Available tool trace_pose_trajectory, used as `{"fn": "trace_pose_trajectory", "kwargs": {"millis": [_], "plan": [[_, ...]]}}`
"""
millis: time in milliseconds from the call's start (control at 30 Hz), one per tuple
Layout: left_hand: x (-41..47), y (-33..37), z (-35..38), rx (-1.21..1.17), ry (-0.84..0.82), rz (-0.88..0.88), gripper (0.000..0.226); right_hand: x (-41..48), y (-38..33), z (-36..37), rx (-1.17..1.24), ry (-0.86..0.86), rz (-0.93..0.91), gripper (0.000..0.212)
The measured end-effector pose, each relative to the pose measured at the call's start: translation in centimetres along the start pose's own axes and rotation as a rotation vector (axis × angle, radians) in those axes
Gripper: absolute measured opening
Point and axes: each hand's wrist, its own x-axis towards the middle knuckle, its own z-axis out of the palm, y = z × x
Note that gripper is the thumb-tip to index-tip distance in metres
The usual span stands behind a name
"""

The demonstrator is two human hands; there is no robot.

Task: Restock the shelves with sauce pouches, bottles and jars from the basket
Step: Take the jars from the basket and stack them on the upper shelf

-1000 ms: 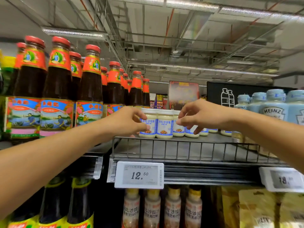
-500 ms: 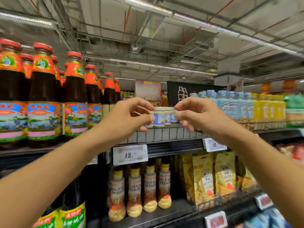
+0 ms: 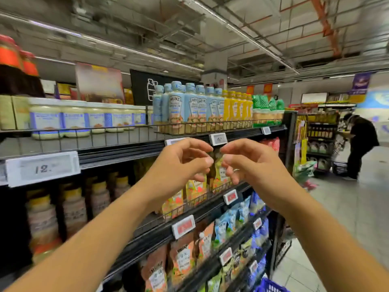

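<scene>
Four tiers of shelving run off to the right, all stocked. Two bare forearms reach up from below, and the two hands hover side by side in front of the second tier, touching no shelf. The left hand and the right hand each have the fingers loosely curled toward the thumb, tips nearly meeting across a narrow gap, and neither holds anything. One person in black bends over at the far end of the aisle.

On the top tier, at least five pale blue Heinz bottles stand along the front behind the wire rail, with yellow bottles just to their right. Left of them sit about six white-lidded jars in a row. Yellow pouches stand on the second tier behind the hands. Orange Heinz pouches and blue pouches fill the third. One corner of the blue basket shows at the bottom edge, beside the foot of the shelving. One price tag reads "12."; blur hides the rest.
</scene>
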Motion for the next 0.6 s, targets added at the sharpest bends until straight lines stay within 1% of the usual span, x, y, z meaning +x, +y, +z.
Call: {"fn": "trace_pose_trajectory", "kwargs": {"millis": [100,233,400,533,600], "plan": [[1.2,-2.5,4.5,-0.052,-0.064,-0.012,0.015,-2.6,1.6,-3.3,-0.035,0.048,0.062,0.015],[2.7,-5.9,10.7,-0.133,-0.136,-0.054,0.015,-5.7,3.8,-8.6,-0.099,0.142,0.131,0.009],[4.3,-9.6,18.3,-0.214,-0.233,-0.108,0.015,-9.2,5.6,-15.0,-0.116,0.28,0.212,0.009],[5.5,-12.0,23.8,-0.267,-0.284,-0.159,0.019,-11.5,6.9,-19.4,-0.135,0.371,0.235,0.009],[5.9,-13.0,26.5,-0.29,-0.299,-0.186,0.019,-12.7,7.5,-21.4,-0.155,0.425,0.253,0.014]]}}
